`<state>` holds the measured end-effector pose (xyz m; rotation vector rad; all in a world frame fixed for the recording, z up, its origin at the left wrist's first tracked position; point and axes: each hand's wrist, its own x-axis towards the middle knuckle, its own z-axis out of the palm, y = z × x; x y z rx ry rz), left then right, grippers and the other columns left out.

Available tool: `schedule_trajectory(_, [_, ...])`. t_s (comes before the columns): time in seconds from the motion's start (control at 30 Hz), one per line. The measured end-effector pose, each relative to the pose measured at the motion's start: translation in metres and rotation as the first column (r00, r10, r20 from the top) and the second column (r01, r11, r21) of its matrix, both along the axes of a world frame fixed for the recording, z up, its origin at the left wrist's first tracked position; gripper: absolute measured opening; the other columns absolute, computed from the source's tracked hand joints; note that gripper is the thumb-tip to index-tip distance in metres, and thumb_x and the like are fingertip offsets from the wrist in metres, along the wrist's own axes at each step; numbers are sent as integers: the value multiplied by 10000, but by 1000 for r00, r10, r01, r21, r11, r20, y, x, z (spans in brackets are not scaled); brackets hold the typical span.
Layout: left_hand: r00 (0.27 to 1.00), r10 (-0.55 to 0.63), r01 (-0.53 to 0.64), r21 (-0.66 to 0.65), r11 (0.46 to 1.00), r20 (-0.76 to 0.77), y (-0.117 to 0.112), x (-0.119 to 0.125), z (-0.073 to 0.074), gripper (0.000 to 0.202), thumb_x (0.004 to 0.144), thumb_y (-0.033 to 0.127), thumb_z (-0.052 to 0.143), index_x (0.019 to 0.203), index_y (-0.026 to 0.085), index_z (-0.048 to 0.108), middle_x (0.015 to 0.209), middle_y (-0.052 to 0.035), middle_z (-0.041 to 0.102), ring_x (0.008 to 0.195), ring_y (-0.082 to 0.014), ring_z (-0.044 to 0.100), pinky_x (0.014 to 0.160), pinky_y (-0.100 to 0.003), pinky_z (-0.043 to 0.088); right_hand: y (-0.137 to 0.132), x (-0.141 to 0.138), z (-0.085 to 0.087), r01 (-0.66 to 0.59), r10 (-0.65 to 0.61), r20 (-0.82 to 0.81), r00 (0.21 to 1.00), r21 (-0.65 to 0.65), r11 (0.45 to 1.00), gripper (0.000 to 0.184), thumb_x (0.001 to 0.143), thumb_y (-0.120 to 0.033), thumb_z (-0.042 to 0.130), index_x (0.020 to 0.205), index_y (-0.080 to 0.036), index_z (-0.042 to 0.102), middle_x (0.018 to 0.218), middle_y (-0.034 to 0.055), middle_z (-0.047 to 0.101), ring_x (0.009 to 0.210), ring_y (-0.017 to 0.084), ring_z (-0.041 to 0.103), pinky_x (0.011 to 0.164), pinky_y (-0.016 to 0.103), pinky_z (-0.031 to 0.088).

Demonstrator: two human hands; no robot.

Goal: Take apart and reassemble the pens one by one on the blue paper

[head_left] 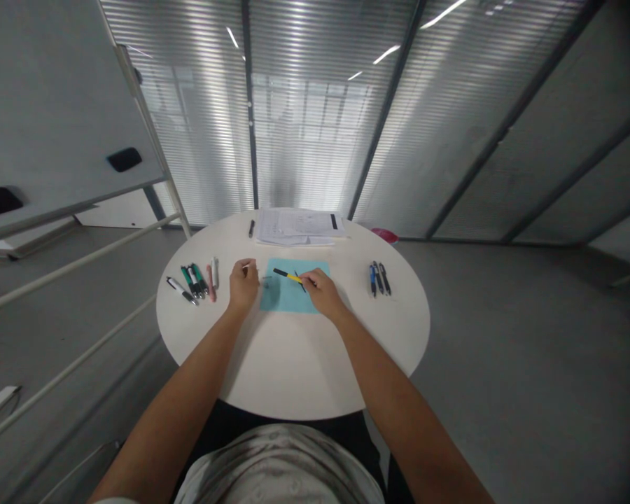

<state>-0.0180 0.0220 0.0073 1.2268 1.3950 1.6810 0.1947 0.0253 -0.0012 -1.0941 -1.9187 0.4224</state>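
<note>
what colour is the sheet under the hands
The sheet is light blue, best seen in the head view.

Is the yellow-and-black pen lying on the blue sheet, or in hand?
In hand: the yellow-and-black pen runs into the fingers of the right hand, over the blue sheet.

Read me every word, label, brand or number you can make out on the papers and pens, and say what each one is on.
Nothing is legible: the printing on the papers is too small and blurred to read, and so is any lettering on the yellow pen or the pens lying on the table.
</note>
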Motion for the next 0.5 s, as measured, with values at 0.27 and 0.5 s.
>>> schedule_trajectory(0.27, [954, -125, 139, -32, 990, 272, 0, 4, 5, 258, 675, 364, 690, 805, 143, 659, 653, 17, 562, 485, -60, 441, 504, -225, 395, 0, 0, -1, -1, 1, 7, 1000, -17, 1000, 202, 912, -209, 479, 844, -210, 670, 842, 25, 574, 835, 155, 555, 783, 285, 432])
schedule_trajectory(0.5, [870, -269, 308, -31, 951, 413, -8, 6, 14, 297, 637, 306, 735, 878, 144, 676, 753, -13, 610, 517, -48, 464, 499, -211, 410, 1, 0, -2, 33, -32, 20, 999, -23, 999, 206, 916, -204, 464, 840, -204, 656, 848, 28, 559, 825, 156, 542, 772, 289, 426])
